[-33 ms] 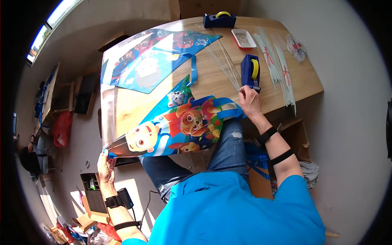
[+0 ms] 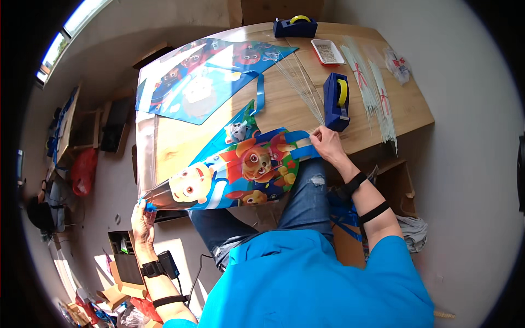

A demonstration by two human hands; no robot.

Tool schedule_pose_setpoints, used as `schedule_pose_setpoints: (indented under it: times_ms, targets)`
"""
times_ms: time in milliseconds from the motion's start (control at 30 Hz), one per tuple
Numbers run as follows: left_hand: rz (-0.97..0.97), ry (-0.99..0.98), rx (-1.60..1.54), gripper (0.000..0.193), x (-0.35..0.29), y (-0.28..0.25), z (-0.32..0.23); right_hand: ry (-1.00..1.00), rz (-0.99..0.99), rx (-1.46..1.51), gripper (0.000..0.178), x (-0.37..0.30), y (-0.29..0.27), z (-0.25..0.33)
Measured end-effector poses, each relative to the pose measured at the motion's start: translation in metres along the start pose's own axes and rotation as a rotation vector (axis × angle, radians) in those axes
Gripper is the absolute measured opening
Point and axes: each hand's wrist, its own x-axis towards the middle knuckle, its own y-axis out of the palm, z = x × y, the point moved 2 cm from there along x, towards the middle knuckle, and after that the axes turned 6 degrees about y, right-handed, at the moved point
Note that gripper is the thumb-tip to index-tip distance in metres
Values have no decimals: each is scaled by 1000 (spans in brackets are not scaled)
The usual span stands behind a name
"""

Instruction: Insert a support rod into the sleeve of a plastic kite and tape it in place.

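Note:
A cartoon-print kite sail (image 2: 254, 164) with blue edges spreads from the table over my thighs. At its left tip my left hand (image 2: 143, 225) is closed, pinching the blue corner. My right hand (image 2: 330, 145) has thumb and finger pressed together at the sail's right end, beside the blue strip (image 2: 297, 135); whatever sits between the fingertips is too small to make out. Just beyond that hand stands a blue tape dispenser (image 2: 333, 104) with a yellow core. Thin rods (image 2: 301, 85) lie on the table, their near ends close to my right fingers.
A second printed sail (image 2: 199, 104) lies at the table's far left. Farther back are another tape dispenser (image 2: 295, 27) and a red-and-white tray (image 2: 328, 53) of small parts. Tied bundles of pale rods (image 2: 383, 101) and a plastic bag (image 2: 397, 66) lie on the right.
My right hand has moved left, away from the near end of the tape dispenser to the blue strip of the kite sail. The left hand stays on its corner.

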Motion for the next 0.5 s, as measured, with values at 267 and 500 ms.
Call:
schedule_pose_setpoints:
  times_ms: [267,500]
  targets:
    - [73,148,-62,21,-26,8,-32,-49,-76,255,49,13,93,-4]
    - [19,298,-132,22,-28,-22,-65,19,390,1046,46,8,49,41]
